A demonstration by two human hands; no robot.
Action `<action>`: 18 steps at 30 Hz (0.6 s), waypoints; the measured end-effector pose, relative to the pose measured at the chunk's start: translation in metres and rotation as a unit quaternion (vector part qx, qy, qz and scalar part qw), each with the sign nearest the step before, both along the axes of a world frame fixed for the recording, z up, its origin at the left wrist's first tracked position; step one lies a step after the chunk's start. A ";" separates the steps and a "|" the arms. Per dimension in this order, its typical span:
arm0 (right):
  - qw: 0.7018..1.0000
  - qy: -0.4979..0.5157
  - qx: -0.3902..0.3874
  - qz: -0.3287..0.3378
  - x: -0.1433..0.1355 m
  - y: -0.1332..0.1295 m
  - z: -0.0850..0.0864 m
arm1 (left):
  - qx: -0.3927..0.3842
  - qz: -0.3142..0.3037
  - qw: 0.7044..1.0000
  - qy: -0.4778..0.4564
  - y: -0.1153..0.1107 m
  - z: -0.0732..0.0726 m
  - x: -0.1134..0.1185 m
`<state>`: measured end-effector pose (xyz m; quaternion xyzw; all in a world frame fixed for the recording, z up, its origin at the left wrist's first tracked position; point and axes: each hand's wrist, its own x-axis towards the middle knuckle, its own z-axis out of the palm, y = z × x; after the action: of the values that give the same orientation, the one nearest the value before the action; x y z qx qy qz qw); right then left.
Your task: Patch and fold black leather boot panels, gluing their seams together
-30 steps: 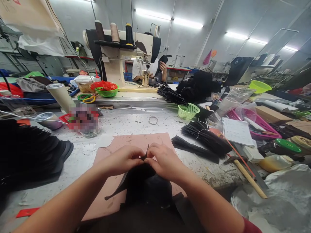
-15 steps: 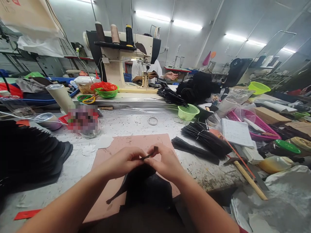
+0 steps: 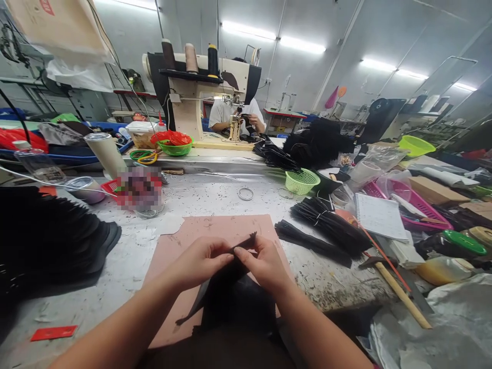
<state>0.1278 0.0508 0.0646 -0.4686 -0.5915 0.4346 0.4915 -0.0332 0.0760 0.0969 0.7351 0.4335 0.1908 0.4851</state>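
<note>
Both my hands pinch the upper edge of a black leather piece (image 3: 238, 302) in front of me. My left hand (image 3: 205, 261) is closed on the edge with thumb and fingers. Close beside it, my right hand (image 3: 265, 261) grips the same edge farther right, thumb on the near side. A short strip end of the piece sticks up between the right fingers. The lower part hangs down over a pink board (image 3: 172, 251), and a narrow tail of it points to the left. Its bottom lies in dark shadow.
Stacked black pieces (image 3: 57, 241) lie at left, near a red strip (image 3: 54, 333). Bundled black strips (image 3: 326, 223), a green basket (image 3: 302, 182), a notebook (image 3: 380, 215) and a hammer (image 3: 403, 294) are at right. Behind a sewing machine (image 3: 184, 107) sits a co-worker (image 3: 219, 115).
The pinched edge has turned more upright and shows more of its strip, with my hands shifted slightly. The view has swung a little left. The co-worker's hands have drawn together.
</note>
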 end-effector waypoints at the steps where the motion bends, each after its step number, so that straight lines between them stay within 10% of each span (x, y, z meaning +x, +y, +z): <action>1: 1.000 0.000 0.013 -0.021 -0.002 -0.001 -0.001 | 0.007 -0.009 1.000 -0.009 -0.001 0.000 -0.001; 13: 0.947 -0.015 0.305 -0.102 -0.016 -0.002 -0.009 | 0.235 0.118 0.965 -0.012 -0.017 -0.008 -0.006; 18: 0.965 -0.023 0.254 -0.053 -0.011 0.000 -0.001 | 0.264 0.081 0.961 -0.018 -0.017 -0.010 -0.011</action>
<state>0.1172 0.0505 0.0634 -0.3686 -0.6683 0.2322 0.6030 -0.0441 0.0588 0.0865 0.7961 0.4166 0.3503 0.2646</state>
